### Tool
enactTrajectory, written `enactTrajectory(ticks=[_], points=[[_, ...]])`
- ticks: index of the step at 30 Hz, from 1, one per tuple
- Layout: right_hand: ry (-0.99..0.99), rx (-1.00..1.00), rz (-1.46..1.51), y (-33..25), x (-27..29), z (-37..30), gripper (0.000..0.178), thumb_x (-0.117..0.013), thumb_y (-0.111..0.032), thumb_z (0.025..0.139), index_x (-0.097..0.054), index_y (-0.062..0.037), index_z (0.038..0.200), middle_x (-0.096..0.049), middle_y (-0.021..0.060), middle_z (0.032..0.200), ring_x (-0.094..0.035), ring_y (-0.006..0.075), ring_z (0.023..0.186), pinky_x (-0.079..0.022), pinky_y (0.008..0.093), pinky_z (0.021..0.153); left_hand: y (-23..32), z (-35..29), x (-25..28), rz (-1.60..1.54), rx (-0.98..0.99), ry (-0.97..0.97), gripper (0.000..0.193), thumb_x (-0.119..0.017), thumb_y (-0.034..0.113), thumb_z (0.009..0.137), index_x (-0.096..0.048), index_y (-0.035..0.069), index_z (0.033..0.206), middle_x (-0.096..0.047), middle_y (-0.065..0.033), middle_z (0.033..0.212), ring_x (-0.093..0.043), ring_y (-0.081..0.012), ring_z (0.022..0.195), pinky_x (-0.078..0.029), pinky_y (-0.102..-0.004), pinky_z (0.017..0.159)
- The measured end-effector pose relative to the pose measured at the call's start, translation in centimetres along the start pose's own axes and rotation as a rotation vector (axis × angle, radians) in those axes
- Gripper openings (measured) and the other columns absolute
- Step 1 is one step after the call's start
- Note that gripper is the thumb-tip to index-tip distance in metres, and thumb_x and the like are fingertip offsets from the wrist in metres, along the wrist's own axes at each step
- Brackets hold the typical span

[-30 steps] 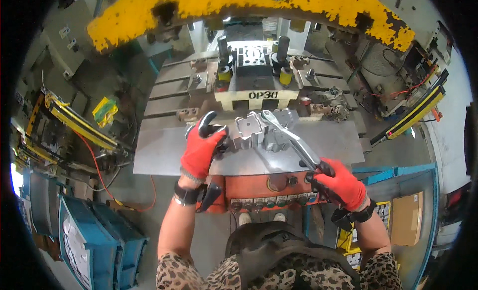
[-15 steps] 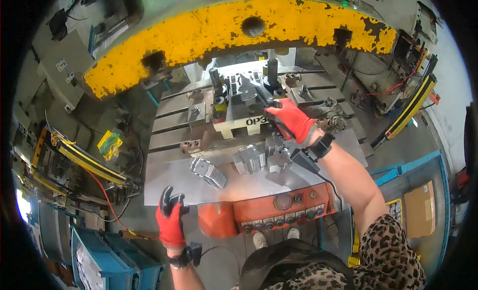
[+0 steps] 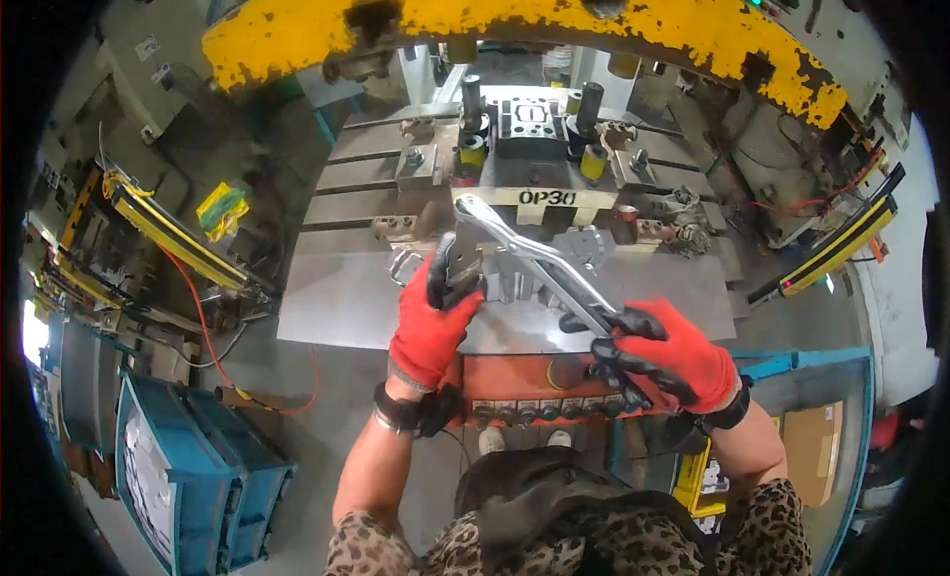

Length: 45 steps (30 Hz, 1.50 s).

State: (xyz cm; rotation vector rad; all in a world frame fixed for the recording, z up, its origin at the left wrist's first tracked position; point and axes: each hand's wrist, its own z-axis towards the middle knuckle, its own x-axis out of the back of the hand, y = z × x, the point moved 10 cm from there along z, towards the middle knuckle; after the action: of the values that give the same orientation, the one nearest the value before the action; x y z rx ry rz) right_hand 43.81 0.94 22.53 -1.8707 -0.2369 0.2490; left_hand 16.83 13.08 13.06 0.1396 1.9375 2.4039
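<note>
My left hand (image 3: 435,314), in a red and black glove, is closed on a small grey metal part (image 3: 457,267) at the near side of the steel press table (image 3: 336,314). My right hand (image 3: 665,358), gloved the same way, grips the handle of long silver tongs (image 3: 534,257). The tongs slant up and left, and their tip is over the front of the black die block (image 3: 529,131). More grey metal parts (image 3: 584,249) stand in a cluster on the table between my hands.
The chipped yellow press frame (image 3: 515,12) arches over the die. Yellow light-curtain bars stand at the left (image 3: 173,240) and right (image 3: 836,244). Blue bins (image 3: 188,477) sit on the floor at lower left. An orange control panel (image 3: 524,383) fronts the table.
My left hand came up from the lower left and closed on a part on the table. My right hand drew back from the die to the table's front edge with the tongs.
</note>
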Motion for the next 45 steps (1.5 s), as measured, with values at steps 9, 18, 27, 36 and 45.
enactTrajectory(ticks=[9,18,27,36,45], points=[[0.370,0.113,-0.292,11.0,10.8,-9.7,0.060,-0.088,-0.014,0.099,-0.067,-0.0055,0.155,-0.077,0.0085,0.125,-0.074,0.0196,0.104,-0.062,0.0369,0.092,-0.6,-1.5,-1.3,-0.348,0.390,-0.188,0.040,-0.071,0.007,0.106,-0.069,-0.002,0.145,-0.080,-0.0159,0.127,-0.082,-0.0300,0.102,-0.070,-0.0444,0.072],[0.176,0.376,-0.877,8.4,3.7,-8.0,0.072,-0.088,-0.012,0.096,-0.065,-0.0082,0.163,-0.080,0.0131,0.111,-0.077,0.0336,0.089,-0.060,0.0457,0.085,-0.2,-1.2,-3.5,-0.056,0.445,-0.407,0.050,-0.071,0.005,0.103,-0.072,0.002,0.152,-0.080,-0.0077,0.116,-0.077,-0.0172,0.090,-0.064,-0.0329,0.064],[0.244,0.305,-0.845,8.2,4.6,-8.8,0.062,-0.088,-0.026,0.098,-0.072,-0.0126,0.156,-0.078,0.0173,0.098,-0.077,0.0349,0.088,-0.059,0.0466,0.083,-1.1,-0.6,-2.6,-0.185,0.425,-0.355,0.045,-0.072,0.015,0.109,-0.073,0.003,0.152,-0.080,-0.0071,0.116,-0.075,-0.0148,0.087,-0.062,-0.0350,0.071],[0.438,0.399,-0.960,-0.4,12.3,1.8,0.049,-0.079,-0.034,0.105,-0.071,-0.0059,0.145,-0.076,0.0218,0.125,-0.075,0.0386,0.107,-0.060,0.0485,0.095,1.1,-3.2,2.9,-0.107,0.290,-0.200,0.055,-0.069,0.020,0.111,-0.064,-0.002,0.161,-0.082,-0.0177,0.118,-0.079,-0.0234,0.086,-0.064,-0.0364,0.079],[0.510,0.284,-1.170,-7.2,18.9,18.9,0.045,-0.070,-0.040,0.101,-0.079,0.0014,0.117,-0.079,0.0325,0.125,-0.073,0.0490,0.125,-0.058,0.0546,0.109,-0.4,-8.0,12.9,-0.032,0.342,0.085,0.055,-0.070,0.015,0.111,-0.061,0.000,0.163,-0.080,-0.0152,0.118,-0.079,-0.0226,0.095,-0.065,-0.0363,0.079]])
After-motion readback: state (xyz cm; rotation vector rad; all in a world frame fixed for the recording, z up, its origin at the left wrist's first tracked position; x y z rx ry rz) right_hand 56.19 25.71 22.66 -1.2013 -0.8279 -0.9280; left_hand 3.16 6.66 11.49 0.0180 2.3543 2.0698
